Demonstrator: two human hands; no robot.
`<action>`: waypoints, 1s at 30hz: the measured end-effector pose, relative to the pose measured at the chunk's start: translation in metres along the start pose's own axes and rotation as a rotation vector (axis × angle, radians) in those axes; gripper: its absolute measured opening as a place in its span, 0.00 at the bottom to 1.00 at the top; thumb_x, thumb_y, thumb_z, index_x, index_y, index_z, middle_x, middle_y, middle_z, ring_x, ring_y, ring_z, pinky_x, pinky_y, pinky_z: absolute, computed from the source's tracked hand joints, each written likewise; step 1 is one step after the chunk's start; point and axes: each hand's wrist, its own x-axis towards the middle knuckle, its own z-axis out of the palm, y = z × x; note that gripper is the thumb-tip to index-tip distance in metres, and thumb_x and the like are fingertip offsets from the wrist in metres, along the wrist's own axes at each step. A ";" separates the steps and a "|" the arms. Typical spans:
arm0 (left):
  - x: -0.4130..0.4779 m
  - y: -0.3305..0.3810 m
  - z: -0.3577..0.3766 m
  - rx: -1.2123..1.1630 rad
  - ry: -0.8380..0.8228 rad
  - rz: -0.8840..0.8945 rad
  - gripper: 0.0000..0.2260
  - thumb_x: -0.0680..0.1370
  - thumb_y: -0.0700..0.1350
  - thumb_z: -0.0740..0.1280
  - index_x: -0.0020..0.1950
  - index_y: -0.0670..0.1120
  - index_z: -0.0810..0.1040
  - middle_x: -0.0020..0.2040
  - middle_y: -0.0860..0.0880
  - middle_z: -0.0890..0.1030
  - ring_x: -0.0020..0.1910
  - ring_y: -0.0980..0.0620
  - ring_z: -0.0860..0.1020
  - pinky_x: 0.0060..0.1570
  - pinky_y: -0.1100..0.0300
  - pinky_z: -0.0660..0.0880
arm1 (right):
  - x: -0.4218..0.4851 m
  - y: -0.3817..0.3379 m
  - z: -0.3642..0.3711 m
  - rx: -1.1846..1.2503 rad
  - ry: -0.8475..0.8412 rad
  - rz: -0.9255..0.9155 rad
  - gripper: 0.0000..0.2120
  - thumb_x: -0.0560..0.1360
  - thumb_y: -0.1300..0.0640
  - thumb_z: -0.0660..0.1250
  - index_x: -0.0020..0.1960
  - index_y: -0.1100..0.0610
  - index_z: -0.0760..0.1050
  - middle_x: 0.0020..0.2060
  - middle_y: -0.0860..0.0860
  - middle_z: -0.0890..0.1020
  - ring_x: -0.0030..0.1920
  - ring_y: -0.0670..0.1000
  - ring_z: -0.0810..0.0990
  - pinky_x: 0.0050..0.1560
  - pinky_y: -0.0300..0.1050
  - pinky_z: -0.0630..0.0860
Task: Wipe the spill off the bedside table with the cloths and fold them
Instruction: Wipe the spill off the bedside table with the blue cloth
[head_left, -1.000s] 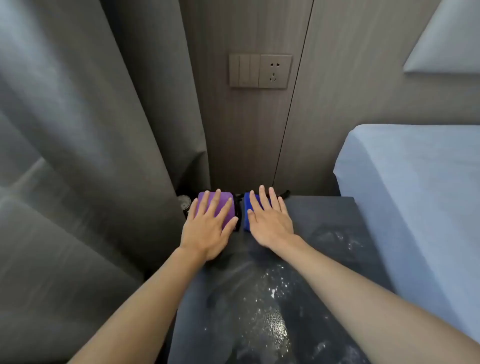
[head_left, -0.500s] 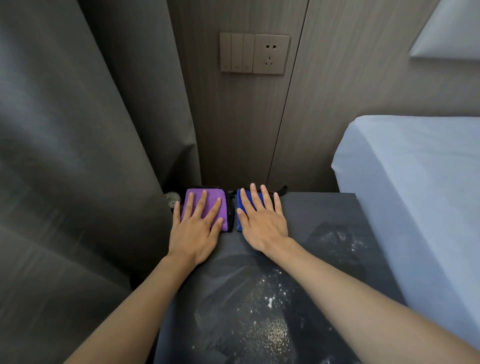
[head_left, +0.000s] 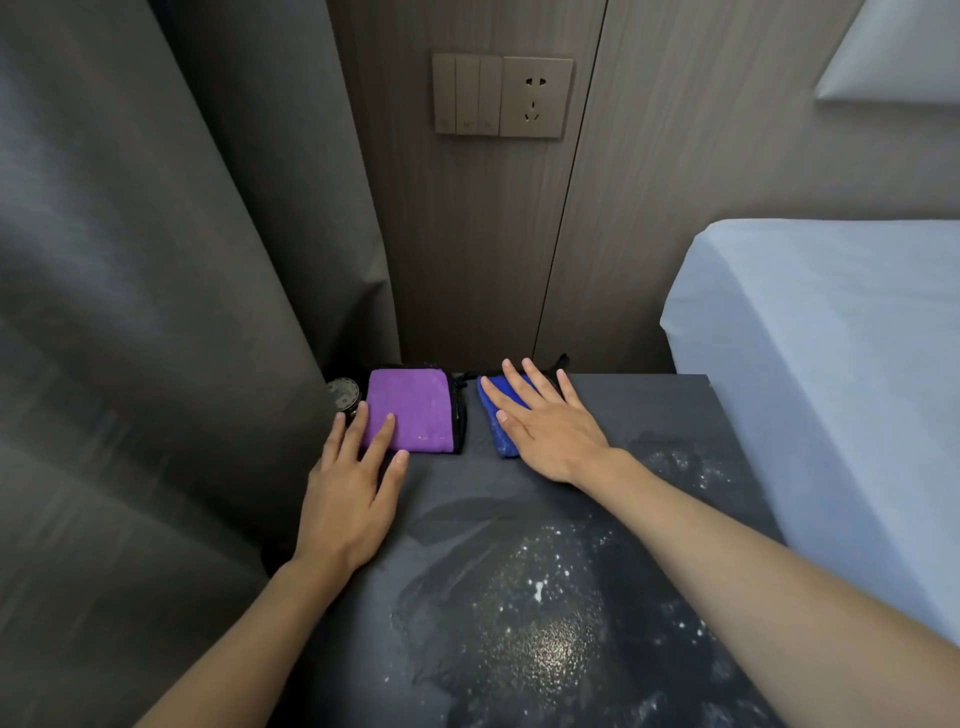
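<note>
Dark bedside table (head_left: 649, 415) sits wedged between a grey curtain (head_left: 130, 260) on my left and a pale blue bed (head_left: 831, 364) on my right, wood-panel wall behind with a switch and socket plate (head_left: 503, 96).

My left hand (head_left: 348, 499) lies flat on the tabletop, fingers spread and extended, gripping nothing. Two fingertips overlap the near-left corner of the purple cloth (head_left: 415, 408); rest of that cloth lies just ahead of my fingers, folded into a neat square with a black edge showing on its right side. Small round grey object (head_left: 343, 392) sits just left of it by the curtain, can't tell what it is.

My right hand (head_left: 545, 426) is also open and flat, palm down, pressing on the blue cloth (head_left: 498, 415). Only the cloth's left part shows from under my fingers; no pinch or curl, just resting on top. Cloths are near each other, not touching.

White speckled spill residue (head_left: 540, 613) is spread on the table behind both hands, between my forearms, and a second lighter patch (head_left: 680, 462) lies just right of my right wrist.
</note>
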 end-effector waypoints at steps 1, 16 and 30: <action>-0.002 -0.001 0.000 -0.002 -0.010 0.015 0.34 0.77 0.69 0.39 0.80 0.57 0.56 0.82 0.54 0.49 0.81 0.51 0.44 0.75 0.42 0.60 | -0.001 0.001 0.000 0.000 0.002 -0.003 0.25 0.85 0.43 0.37 0.80 0.39 0.37 0.81 0.45 0.40 0.80 0.49 0.34 0.79 0.58 0.35; -0.005 0.007 0.000 0.196 -0.021 0.182 0.36 0.78 0.68 0.38 0.81 0.51 0.55 0.81 0.52 0.53 0.80 0.55 0.46 0.78 0.51 0.50 | -0.035 0.087 -0.004 -0.036 -0.013 0.085 0.25 0.83 0.41 0.35 0.79 0.38 0.33 0.81 0.44 0.39 0.80 0.48 0.35 0.79 0.56 0.36; -0.006 0.009 0.000 0.170 -0.010 0.170 0.35 0.78 0.67 0.39 0.80 0.52 0.56 0.81 0.54 0.53 0.80 0.56 0.46 0.78 0.52 0.49 | -0.067 0.135 -0.010 -0.041 -0.010 0.250 0.26 0.83 0.41 0.35 0.79 0.39 0.33 0.82 0.47 0.39 0.80 0.50 0.35 0.77 0.52 0.35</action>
